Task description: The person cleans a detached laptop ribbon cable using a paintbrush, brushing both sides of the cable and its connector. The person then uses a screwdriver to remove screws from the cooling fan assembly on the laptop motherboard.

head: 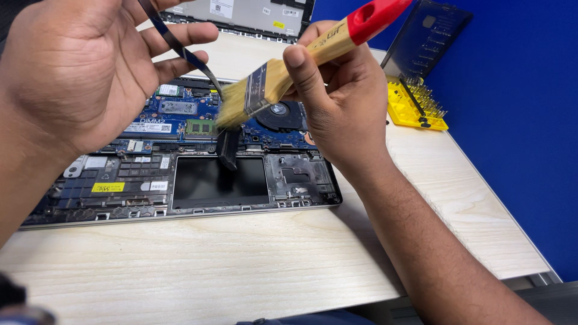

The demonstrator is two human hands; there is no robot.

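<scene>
We are partway through dusting the opened laptop base with its blue circuit board and black frame (180, 180), which lies on the pale wood-grain worktop (241, 265); all places below are given from this base. Our right hand (337, 102) hangs over its right half, the fingers closed around the pale wooden handle of a flat paintbrush with blond bristles, a metal band and a red handle end (271, 84); the bristle tips hover just above the board beside the round black cooling fan (280, 114). Our left hand (78, 72) is above the base's left half, its fingers pinching a thin dark flat ribbon cable (180, 51) that runs down to a black connector tab (227, 147) near the middle, lifted off the board. By our judgement the sweeping is in hand and not finished, and the next stroke calls for a light touch with the cable kept lifted so the bristles pass under it without snagging. Counted: one laptop base, one brush, one lifted cable, one fan, one green memory stick (200, 126) left of the fan. Beyond the base's far edge lies one grey laptop cover panel (241, 15). To the right of the base, well apart, stands one yellow screwdriver-bit tray (415, 111) with one dark transparent lid (427, 36) propped open behind it.
</scene>
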